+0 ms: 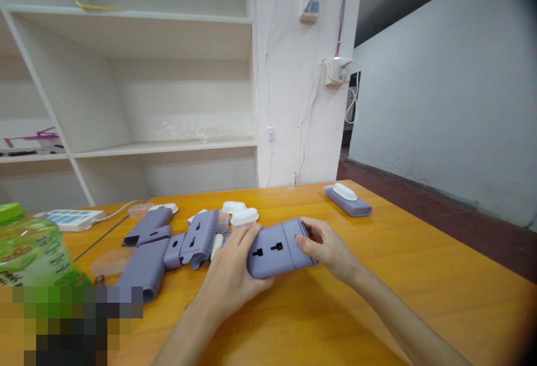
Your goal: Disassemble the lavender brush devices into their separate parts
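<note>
Held up over the table is a purple-grey plastic housing (274, 249) with two black keyhole-shaped slots in its face. My left hand (235, 268) wraps around its left end. At the right end, my right hand (325, 245) grips the narrower end section, thumb pressed on its face. A seam runs between that section and the main body. Left of my hands lies a similar slotted housing (201, 234), and near it a longer purple-grey housing (145, 262) with an open end. White oval pieces (244, 216) sit just behind my left hand.
A purple-grey housing with a white oval piece (344, 191) on top lies at the table's far right. On the left stand a green-capped bottle (36, 248) and a white power strip (75, 219). White shelving (130, 13) rises behind the wooden table (419, 282). A blurred patch hides the lower left corner.
</note>
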A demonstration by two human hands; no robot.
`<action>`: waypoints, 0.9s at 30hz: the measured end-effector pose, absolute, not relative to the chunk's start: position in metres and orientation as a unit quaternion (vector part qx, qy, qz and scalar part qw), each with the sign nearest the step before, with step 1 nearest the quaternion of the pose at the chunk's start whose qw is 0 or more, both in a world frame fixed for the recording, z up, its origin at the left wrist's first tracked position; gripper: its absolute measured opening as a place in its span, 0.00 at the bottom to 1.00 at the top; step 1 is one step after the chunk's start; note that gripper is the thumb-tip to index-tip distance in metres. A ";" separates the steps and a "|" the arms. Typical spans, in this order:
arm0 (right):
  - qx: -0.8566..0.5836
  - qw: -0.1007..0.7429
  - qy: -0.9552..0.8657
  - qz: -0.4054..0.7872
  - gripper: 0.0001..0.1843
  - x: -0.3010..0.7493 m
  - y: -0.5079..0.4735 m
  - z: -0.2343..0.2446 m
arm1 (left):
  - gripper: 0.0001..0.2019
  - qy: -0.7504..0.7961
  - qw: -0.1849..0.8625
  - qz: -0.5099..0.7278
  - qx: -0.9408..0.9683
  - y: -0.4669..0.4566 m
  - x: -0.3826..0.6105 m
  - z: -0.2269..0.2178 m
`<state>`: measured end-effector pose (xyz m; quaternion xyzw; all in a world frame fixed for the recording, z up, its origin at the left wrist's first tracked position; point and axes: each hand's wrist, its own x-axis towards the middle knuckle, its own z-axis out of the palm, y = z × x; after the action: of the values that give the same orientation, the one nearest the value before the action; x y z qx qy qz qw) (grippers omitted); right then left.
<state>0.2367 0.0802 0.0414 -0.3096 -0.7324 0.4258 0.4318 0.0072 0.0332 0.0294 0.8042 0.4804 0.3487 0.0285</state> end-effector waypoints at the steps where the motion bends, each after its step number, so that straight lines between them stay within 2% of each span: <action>1: -0.296 0.429 -0.729 0.444 0.17 0.238 0.081 0.041 | 0.36 0.477 0.034 0.351 0.805 0.033 0.007 0.030; 4: -0.262 0.422 -0.725 0.477 0.19 0.240 0.085 0.040 | 0.35 0.468 0.043 0.355 0.808 0.033 0.006 0.032; 9: -0.298 0.419 -0.731 0.448 0.18 0.241 0.087 0.040 | 0.36 0.475 0.031 0.342 0.810 0.035 0.003 0.032; 12: -0.281 0.423 -0.712 0.486 0.18 0.247 0.093 0.036 | 0.35 0.477 0.033 0.341 0.810 0.036 0.003 0.031; 17: -0.304 0.489 -0.634 0.516 0.19 0.269 0.106 0.026 | 0.33 0.494 0.014 0.335 0.802 0.037 -0.001 0.030; 21: -0.331 0.512 -0.603 0.515 0.20 0.285 0.113 0.025 | 0.34 0.507 -0.002 0.324 0.799 0.036 -0.002 0.029; 27: -0.255 0.559 -0.502 0.609 0.15 0.308 0.113 0.037 | 0.36 0.524 0.001 0.294 0.800 0.036 -0.001 0.029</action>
<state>0.3076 0.1127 0.0369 -0.2547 -0.5016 0.6093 0.5588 -0.0006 0.0362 0.0287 0.7996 0.5239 0.2936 0.0010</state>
